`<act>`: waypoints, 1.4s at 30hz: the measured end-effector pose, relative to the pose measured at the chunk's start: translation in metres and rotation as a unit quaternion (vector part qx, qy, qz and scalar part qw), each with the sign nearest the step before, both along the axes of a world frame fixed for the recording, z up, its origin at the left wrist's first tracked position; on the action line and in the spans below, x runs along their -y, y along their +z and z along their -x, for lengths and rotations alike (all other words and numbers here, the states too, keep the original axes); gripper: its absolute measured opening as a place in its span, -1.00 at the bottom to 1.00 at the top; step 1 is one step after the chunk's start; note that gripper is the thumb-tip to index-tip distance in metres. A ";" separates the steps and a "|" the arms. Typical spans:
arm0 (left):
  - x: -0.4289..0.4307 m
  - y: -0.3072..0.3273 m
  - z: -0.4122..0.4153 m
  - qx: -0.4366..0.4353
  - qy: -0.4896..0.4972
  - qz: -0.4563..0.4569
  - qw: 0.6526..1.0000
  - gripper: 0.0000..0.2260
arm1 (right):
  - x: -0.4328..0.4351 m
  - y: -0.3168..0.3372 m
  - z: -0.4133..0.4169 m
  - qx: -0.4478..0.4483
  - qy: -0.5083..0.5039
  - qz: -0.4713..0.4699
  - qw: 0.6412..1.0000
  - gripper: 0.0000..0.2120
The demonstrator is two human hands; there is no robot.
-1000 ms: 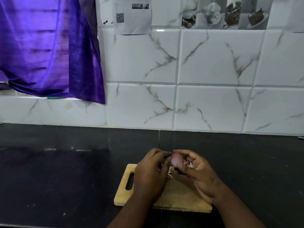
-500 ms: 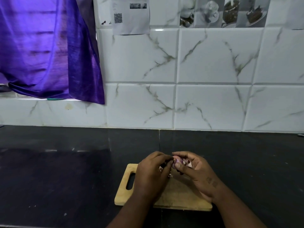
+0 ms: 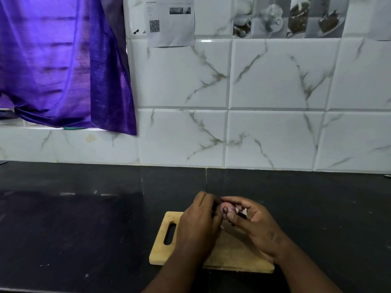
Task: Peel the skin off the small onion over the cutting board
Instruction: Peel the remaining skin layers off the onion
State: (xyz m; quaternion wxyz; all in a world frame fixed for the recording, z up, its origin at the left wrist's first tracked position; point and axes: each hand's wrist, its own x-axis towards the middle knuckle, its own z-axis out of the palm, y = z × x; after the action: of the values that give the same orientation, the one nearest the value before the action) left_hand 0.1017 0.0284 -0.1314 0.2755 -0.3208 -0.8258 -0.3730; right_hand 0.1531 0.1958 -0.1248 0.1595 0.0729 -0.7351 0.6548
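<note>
A small pinkish-purple onion (image 3: 226, 208) is held between both hands just above the far edge of a wooden cutting board (image 3: 163, 248). My right hand (image 3: 254, 225) cups it from the right, thumb pressed on its front, with loose papery skin (image 3: 241, 210) against the fingers. My left hand (image 3: 198, 225) closes on the onion's left side, fingertips curled over it and hiding that part. A small skin scrap (image 3: 221, 227) lies on the board under the hands.
The board has a slot handle (image 3: 170, 233) on its left and lies on a black stone counter (image 3: 84, 229). A white marbled tile wall (image 3: 254, 123) rises behind. A purple curtain (image 3: 59, 64) hangs at the upper left.
The hands have stayed over the board while the fingers worked around the onion; my right thumb has shifted onto its front and loose skin now shows at the right fingers.
</note>
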 end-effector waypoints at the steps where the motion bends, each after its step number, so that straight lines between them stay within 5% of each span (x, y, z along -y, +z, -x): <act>1: 0.000 0.000 0.001 0.007 0.008 -0.011 1.000 -0.90 | -0.001 -0.001 0.001 -0.006 -0.001 0.001 1.000 -0.67; 12: 0.000 -0.003 0.011 0.086 0.083 -0.021 0.993 -0.88 | -0.002 -0.003 0.005 -0.032 0.024 0.036 0.999 -0.64; 22: 0.001 -0.001 0.005 0.076 0.029 0.016 0.997 -0.85 | 0.003 0.004 0.002 0.011 0.077 0.237 0.968 -0.60; 28: 0.000 0.000 0.006 0.084 0.037 0.031 0.995 -0.88 | -0.001 0.004 -0.001 -0.010 0.029 0.138 0.990 -0.59; 34: 0.002 -0.005 0.013 0.107 0.074 0.023 0.991 -0.96 | -0.001 0.004 -0.002 -0.008 0.020 0.144 0.989 -0.52; 42: 0.004 0.001 0.003 -0.004 -0.015 -0.042 0.999 -0.86 | 0.003 0.002 0.002 0.026 -0.014 0.101 0.994 -0.58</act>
State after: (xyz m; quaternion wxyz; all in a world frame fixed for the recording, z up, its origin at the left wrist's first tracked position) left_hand 0.0984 0.0241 -0.1304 0.2860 -0.3230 -0.8036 -0.4101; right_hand 0.1506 0.1932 -0.1229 0.1563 0.0286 -0.6700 0.7252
